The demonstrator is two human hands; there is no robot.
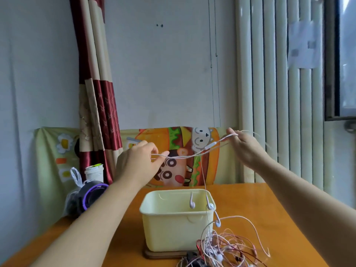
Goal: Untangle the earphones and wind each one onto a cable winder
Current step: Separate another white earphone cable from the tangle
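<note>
We have one white cable (pixel 181 157) strung in the air above the bin (pixel 173 228), with both hands on it. Our left hand (pixel 138 162), above and left of the bin, pinches the cable between thumb and fingertips. Our right hand (pixel 244 149), above and right of the bin, appears to pinch the far end of the span the same way, though the exact finger contact is hard to see. The remote (pixel 210 145) sits on the span, on the right-hand side above the bin.

From near mid-span a thin strand drops toward the bin's right rim. Earbuds (pixel 192 204) dangle there, one over the bin's inside. The strand seems to run on into the tangle (pixel 227 249), which lies on the table (pixel 279 209) at the bin's front right corner.

We judge this cable to be very light, limp and smooth-skinned, so it will slide through a loose pinch and sag wherever we leave it unsupported. The weak spots are likely the joints at the earbuds and the remote, so we would hold the bare cable, not those parts. The tangle is probably light enough to lift along with any pull, and a hard tug would likely tighten its loops. We think the best hold is close to where the strand enters the tangle, feeding it out gently.
</note>
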